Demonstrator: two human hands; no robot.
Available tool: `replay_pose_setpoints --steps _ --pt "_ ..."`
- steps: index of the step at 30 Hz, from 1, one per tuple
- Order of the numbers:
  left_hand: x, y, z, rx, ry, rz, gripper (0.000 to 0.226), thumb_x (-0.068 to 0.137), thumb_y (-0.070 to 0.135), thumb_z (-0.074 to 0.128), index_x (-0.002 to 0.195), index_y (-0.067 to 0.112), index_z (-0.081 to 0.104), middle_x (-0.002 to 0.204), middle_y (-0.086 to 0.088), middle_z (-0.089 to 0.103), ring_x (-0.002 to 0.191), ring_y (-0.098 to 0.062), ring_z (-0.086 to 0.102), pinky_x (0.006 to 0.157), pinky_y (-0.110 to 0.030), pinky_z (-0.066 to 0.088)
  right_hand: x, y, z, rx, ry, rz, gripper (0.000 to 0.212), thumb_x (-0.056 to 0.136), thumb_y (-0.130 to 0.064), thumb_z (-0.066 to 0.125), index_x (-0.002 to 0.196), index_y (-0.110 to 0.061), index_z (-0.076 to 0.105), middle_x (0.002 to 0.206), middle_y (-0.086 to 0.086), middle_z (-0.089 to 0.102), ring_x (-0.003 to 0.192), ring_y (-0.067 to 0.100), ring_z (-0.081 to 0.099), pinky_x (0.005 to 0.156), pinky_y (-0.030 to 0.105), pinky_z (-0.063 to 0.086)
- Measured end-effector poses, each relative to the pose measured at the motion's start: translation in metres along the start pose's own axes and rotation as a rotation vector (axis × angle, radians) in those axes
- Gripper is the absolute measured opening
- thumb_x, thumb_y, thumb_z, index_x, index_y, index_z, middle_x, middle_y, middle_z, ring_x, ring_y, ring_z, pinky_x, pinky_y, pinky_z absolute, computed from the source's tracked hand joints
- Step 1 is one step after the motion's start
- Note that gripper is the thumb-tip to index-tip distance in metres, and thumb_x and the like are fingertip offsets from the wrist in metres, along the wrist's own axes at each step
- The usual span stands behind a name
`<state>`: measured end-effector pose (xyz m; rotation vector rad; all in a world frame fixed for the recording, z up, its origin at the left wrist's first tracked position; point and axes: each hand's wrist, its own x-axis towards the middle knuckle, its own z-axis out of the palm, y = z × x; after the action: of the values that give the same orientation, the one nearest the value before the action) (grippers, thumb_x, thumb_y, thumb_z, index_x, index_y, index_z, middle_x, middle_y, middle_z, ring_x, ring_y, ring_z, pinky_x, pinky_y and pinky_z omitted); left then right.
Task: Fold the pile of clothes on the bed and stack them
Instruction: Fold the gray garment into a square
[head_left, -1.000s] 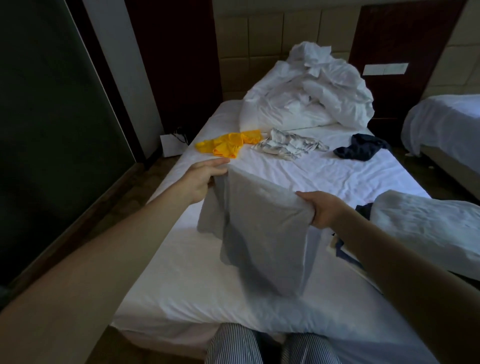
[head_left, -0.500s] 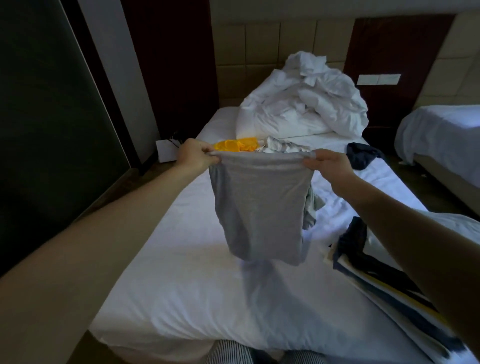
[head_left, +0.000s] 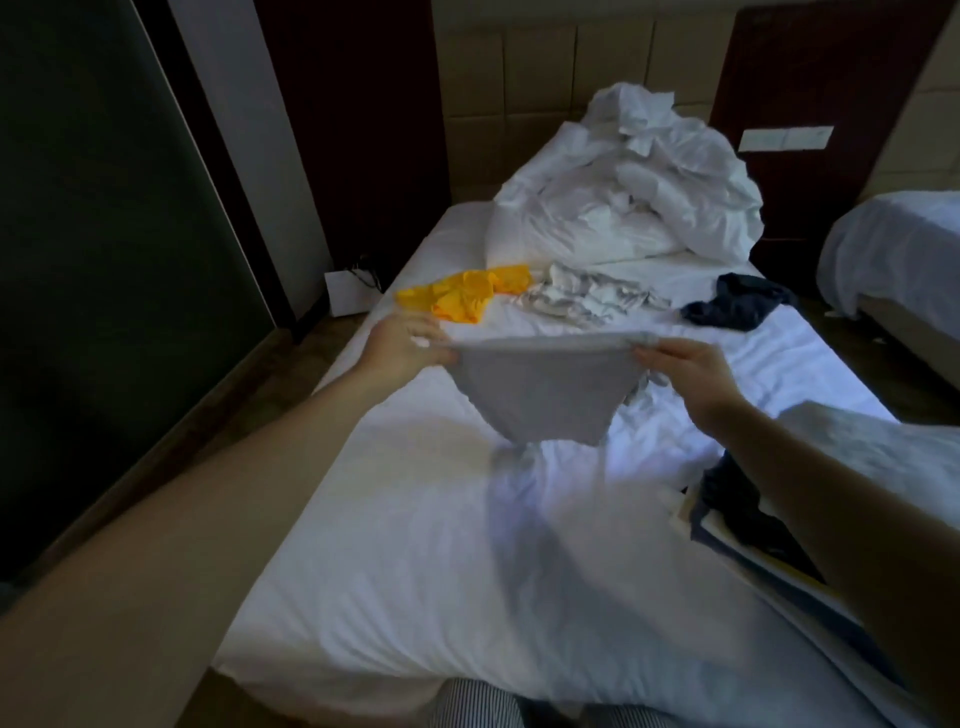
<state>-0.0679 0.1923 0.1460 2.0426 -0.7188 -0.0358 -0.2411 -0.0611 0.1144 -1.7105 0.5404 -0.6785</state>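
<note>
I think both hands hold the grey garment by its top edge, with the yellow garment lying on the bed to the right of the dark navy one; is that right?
Not quite: the head view shows the yellow garment on the bed to the left of the dark navy garment. The left hand and right hand do hold the grey garment by its top edge.

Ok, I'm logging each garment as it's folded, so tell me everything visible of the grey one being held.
The grey garment looks like soft, plain light-grey knit, no print visible. It hangs over the bed, top edge stretched level between the left hand and right hand, each pinching a corner. The body narrows to a rounded lower edge, with loose cloth bunched behind its right side. Its type is unclear.
</note>
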Motion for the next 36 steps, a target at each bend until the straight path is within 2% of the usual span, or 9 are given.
replay_pose_setpoints --steps 6,9,12,16,22,26,31,34,36 --pt "-0.092 -0.085 0.021 0.270 -0.845 -0.265 0.024 0.072 0.014 0.081 0.091 0.001 0.074 0.077 0.001 0.065 0.074 -0.007 0.057 0.073 -0.020 0.044 -0.086 0.101 -0.010 -0.235 -0.430 0.358 0.039 0.089 -0.022 0.059 0.052 -0.014 0.068 0.040 -0.005 0.057 0.037 0.000 0.053 0.043 0.012 0.040" --pt "-0.123 -0.103 0.034 0.332 -1.069 -0.311 0.011 0.075 0.014 0.078 0.076 0.023 0.071 0.068 0.014 0.065 0.067 0.003 0.057 0.071 -0.014 0.044 -0.116 0.123 -0.013 -0.363 -0.745 0.563 0.034 0.082 -0.001 0.066 0.058 -0.023 0.074 0.050 -0.009 0.064 0.051 -0.002 0.058 0.056 0.014 0.044" --pt "-0.129 -0.109 0.042 0.320 -1.047 -0.351 0.010 0.078 0.016 0.076 0.083 0.022 0.070 0.072 0.014 0.064 0.070 0.001 0.056 0.068 -0.012 0.044 -0.127 0.118 -0.016 -0.400 -0.792 0.639 0.019 0.083 -0.001 0.065 0.073 -0.015 0.074 0.053 -0.007 0.066 0.050 -0.001 0.060 0.057 0.015 0.048" --pt "-0.103 -0.106 0.043 0.166 -0.706 -0.353 0.011 0.085 0.011 0.069 0.094 0.005 0.069 0.074 0.000 0.061 0.063 -0.005 0.054 0.054 -0.010 0.043 -0.095 0.115 -0.002 -0.110 -0.417 0.779 0.034 0.090 0.001 0.052 0.058 -0.007 0.064 0.047 0.004 0.060 0.037 0.011 0.057 0.041 0.019 0.047" --pt "-0.030 -0.109 0.078 0.126 -0.183 -0.366 0.007 0.085 0.010 0.063 0.078 0.010 0.064 0.077 -0.006 0.060 0.080 -0.026 0.059 0.065 -0.025 0.042 -0.030 0.121 0.039 -0.178 -0.053 0.470 0.021 0.086 -0.008 0.064 0.066 -0.003 0.060 0.069 0.020 0.055 0.060 0.021 0.046 0.057 0.027 0.036" --pt "-0.015 -0.114 0.124 0.368 0.002 -0.378 0.044 0.091 0.016 0.053 0.134 0.012 0.045 0.133 -0.012 0.052 0.119 -0.033 0.050 0.094 -0.035 0.041 -0.002 0.136 0.066 -0.446 0.042 0.376 0.041 0.095 -0.021 0.047 0.132 -0.002 0.047 0.135 0.019 0.047 0.115 0.031 0.052 0.094 0.035 0.041" --pt "-0.063 -0.148 0.202 0.677 -0.509 0.078 0.062 0.089 0.040 0.036 0.148 0.019 0.031 0.156 -0.008 0.025 0.141 -0.038 0.026 0.112 -0.052 0.020 -0.049 0.198 0.109 -1.048 -0.323 -0.263 0.052 0.080 -0.042 0.040 0.117 -0.014 0.063 0.120 0.010 0.065 0.106 0.037 0.063 0.097 0.046 0.030" --pt "-0.078 -0.177 0.231 0.867 -0.593 0.000 0.055 0.087 0.055 0.029 0.137 0.040 0.045 0.148 0.001 0.042 0.130 -0.046 0.040 0.100 -0.071 0.027 -0.064 0.242 0.109 -1.211 -0.492 -0.136 0.053 0.078 -0.051 0.040 0.114 -0.025 0.068 0.122 0.002 0.065 0.110 0.035 0.062 0.094 0.055 0.040" --pt "-0.073 -0.186 0.237 0.815 -0.603 -0.045 0.064 0.083 0.062 0.011 0.145 0.048 0.022 0.159 0.005 0.016 0.141 -0.048 0.014 0.105 -0.068 -0.001 -0.061 0.253 0.109 -1.239 -0.483 -0.107 0.056 0.077 -0.051 0.039 0.121 -0.027 0.064 0.128 0.002 0.061 0.114 0.034 0.059 0.087 0.060 0.045"
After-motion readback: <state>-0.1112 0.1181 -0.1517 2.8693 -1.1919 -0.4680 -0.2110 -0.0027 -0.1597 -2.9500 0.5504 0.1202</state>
